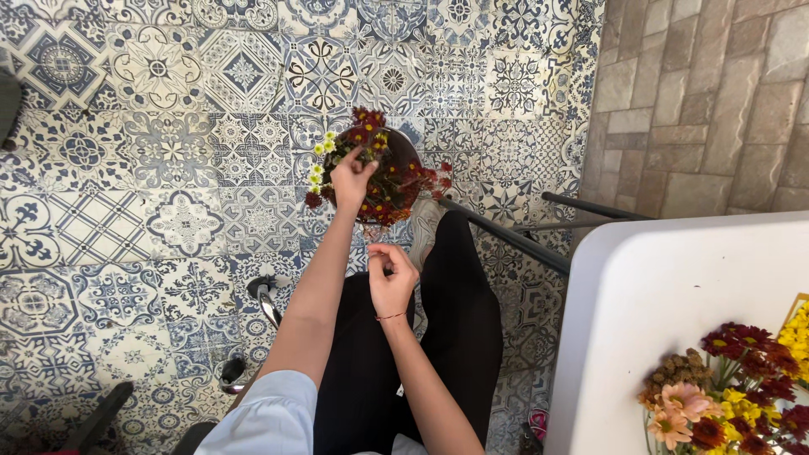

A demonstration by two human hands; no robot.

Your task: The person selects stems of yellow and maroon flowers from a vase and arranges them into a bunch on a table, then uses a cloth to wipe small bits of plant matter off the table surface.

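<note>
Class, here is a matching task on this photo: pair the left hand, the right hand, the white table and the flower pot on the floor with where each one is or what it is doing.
1. left hand
2. right hand
3. white table
4. flower pot

a. bears a mixed bouquet
b. stands on patterned tiles
c. reaches into the blooms
d. raised over the lap, fingers curled

Pairs: 1-c, 2-d, 3-a, 4-b

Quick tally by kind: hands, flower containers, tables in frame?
Hands: 2, left hand reaching into the flowers, right hand closed above the lap
Flower containers: 2, dark pot on the floor, bouquet on the table
Tables: 1, white table
Total: 5
</note>
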